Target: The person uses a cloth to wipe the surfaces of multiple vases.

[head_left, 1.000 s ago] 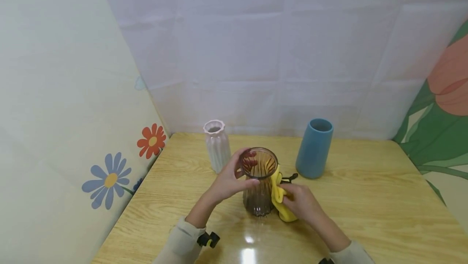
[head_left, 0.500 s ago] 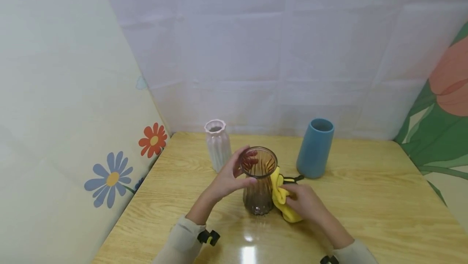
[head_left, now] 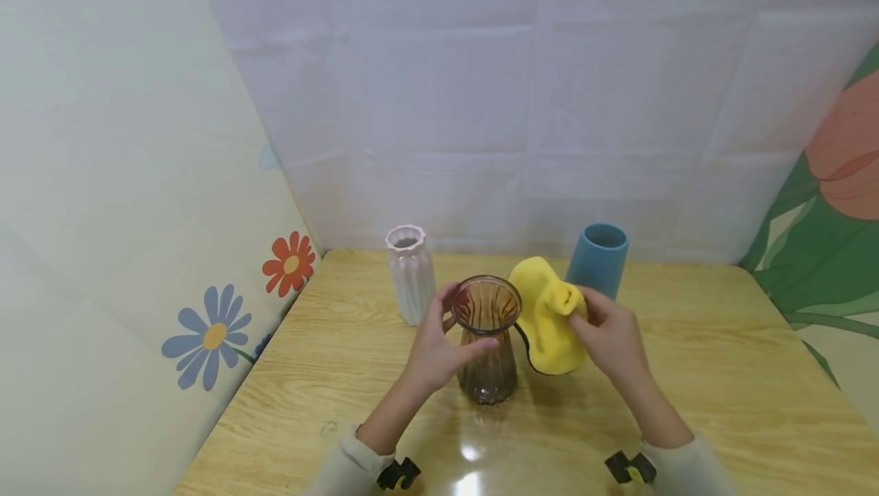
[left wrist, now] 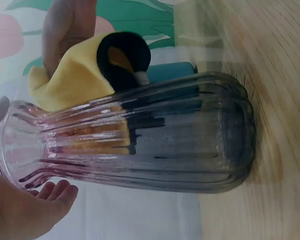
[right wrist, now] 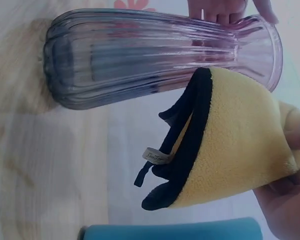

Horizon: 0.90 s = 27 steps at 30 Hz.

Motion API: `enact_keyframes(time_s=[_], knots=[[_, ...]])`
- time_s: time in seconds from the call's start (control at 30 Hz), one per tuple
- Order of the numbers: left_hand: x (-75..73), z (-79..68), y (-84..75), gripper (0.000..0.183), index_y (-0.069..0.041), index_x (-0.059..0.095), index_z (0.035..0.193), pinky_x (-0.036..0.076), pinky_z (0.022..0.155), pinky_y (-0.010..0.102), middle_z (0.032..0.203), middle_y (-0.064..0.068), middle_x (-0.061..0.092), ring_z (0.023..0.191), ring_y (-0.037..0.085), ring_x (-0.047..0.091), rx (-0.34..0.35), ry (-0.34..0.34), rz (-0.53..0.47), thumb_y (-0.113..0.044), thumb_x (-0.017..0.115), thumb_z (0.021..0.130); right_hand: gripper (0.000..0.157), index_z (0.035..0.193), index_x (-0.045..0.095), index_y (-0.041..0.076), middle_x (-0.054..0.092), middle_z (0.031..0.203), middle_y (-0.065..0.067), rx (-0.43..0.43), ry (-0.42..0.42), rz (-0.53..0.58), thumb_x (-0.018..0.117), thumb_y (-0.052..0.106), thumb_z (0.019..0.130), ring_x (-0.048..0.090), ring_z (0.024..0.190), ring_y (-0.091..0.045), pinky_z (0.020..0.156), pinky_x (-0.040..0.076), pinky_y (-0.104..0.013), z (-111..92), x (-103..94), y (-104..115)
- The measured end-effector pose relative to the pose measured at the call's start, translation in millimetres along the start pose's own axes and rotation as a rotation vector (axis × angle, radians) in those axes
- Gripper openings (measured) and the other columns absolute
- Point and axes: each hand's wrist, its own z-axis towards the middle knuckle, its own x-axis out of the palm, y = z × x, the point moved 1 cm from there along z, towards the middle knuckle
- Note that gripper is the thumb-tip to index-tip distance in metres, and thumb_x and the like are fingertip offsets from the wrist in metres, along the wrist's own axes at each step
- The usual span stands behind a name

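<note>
The ribbed glass vase (head_left: pixel 489 374) stands upright on the counter (head_left: pixel 714 374), the yellow cloth (head_left: pixel 545 336) at its 3 o'clock. Pale vase (head_left: pixel 413 286), 11 o'clock; blue vase (head_left: pixel 599 263), 2 o'clock, partly blocked by cloth and right hand (head_left: pixel 614 334), whose fingers pinch the cloth. The left hand's (head_left: pixel 436 351) fingers curl round the glass neck.

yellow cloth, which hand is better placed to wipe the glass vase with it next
The right, I'd judge: the right hand grips the yellow cloth just beside the glass vase, while the left hand holds the vase near its rim.
</note>
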Motion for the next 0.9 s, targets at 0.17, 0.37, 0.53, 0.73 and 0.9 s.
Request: enact_keyframes(time_s=[0.17,0.37,0.53,0.73,0.9], knots=[[3.8,-0.2,1.4,0.100,-0.005,0.034,0.152,0.044,0.111,0.050,0.147,0.013,0.050,0.133,0.030,0.049,-0.004,-0.039,0.027,-0.026,0.093,0.073,0.030,0.120,0.069,-0.005,0.072,0.115,-0.023,-0.006,0.019,0.105,0.071,-0.001,0.091,0.068,0.095,-0.007,0.079,0.056,-0.016,4.6,11.5,4.8],[3.1,0.0,3.6,0.098,-0.003,0.035,0.151,0.046,0.110,0.049,0.146,0.015,0.051,0.132,0.031,0.052,0.020,-0.023,0.003,-0.022,0.092,0.074,0.028,0.117,0.070,-0.008,0.073,0.108,-0.025,-0.065,0.065,0.143,0.069,-0.008,0.088,0.068,0.090,-0.006,0.077,0.058,-0.021,4.7,25.5,2.2],[-1.0,2.4,6.0,0.098,-0.003,0.033,0.152,0.044,0.111,0.048,0.150,0.015,0.047,0.134,0.032,0.051,0.007,0.027,-0.014,-0.022,0.091,0.076,0.033,0.118,0.069,-0.008,0.072,0.110,-0.024,-0.084,0.106,0.136,0.067,-0.013,0.086,0.072,0.095,-0.025,0.080,0.059,-0.025,3.4,32.5,0.4],[-6.9,6.4,7.9,0.092,-0.003,0.033,0.152,0.042,0.113,0.050,0.147,0.017,0.049,0.134,0.035,0.050,0.019,0.091,-0.045,-0.018,0.088,0.079,0.034,0.118,0.067,-0.011,0.072,0.109,-0.028,-0.069,0.149,0.137,0.068,-0.011,0.084,0.072,0.094,-0.039,0.079,0.061,-0.029,0.1,36.7,0.7],[-7.2,7.5,6.6,0.089,-0.004,0.035,0.151,0.042,0.113,0.053,0.145,0.017,0.049,0.135,0.035,0.049,0.021,0.113,-0.063,-0.013,0.086,0.079,0.031,0.116,0.069,-0.010,0.073,0.108,-0.025,-0.078,0.162,0.126,0.070,-0.010,0.085,0.072,0.094,-0.036,0.079,0.059,-0.025,-3.4,40.9,-3.9]])
